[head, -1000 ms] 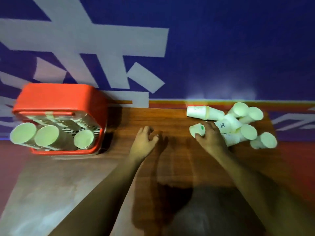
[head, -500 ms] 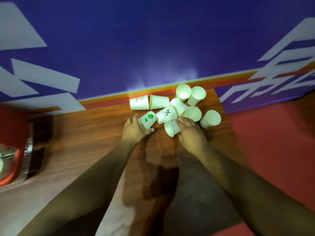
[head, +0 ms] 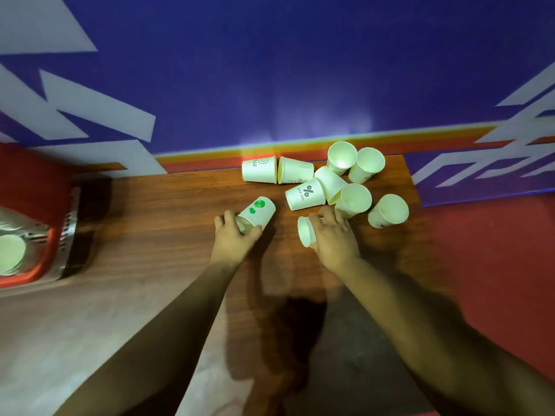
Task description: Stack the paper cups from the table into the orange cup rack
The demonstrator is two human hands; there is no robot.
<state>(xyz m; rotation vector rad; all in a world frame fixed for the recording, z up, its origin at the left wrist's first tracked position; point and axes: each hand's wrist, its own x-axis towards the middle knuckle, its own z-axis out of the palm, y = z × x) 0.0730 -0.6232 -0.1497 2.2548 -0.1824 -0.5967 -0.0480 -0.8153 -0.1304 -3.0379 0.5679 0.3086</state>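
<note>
Several white paper cups lie on their sides in a heap (head: 330,181) at the far right of the wooden table (head: 168,223). My left hand (head: 232,238) grips a cup with a green print (head: 258,210), pulled a little away from the heap. My right hand (head: 333,240) curls round another cup (head: 305,231) lying with its mouth to the left. The orange cup rack (head: 27,268) shows only partly at the left edge, with a cup bottom (head: 10,253) visible inside it.
A blue wall with white shapes (head: 270,70) rises right behind the table. Red floor (head: 480,265) lies to the right of the table's edge. A grey surface (head: 75,340) adjoins the wood at the near left.
The view swung right, away from the rack. My left hand crossed to the heap and took the green-print cup, pulling it clear. My right hand closed round a second cup.
</note>
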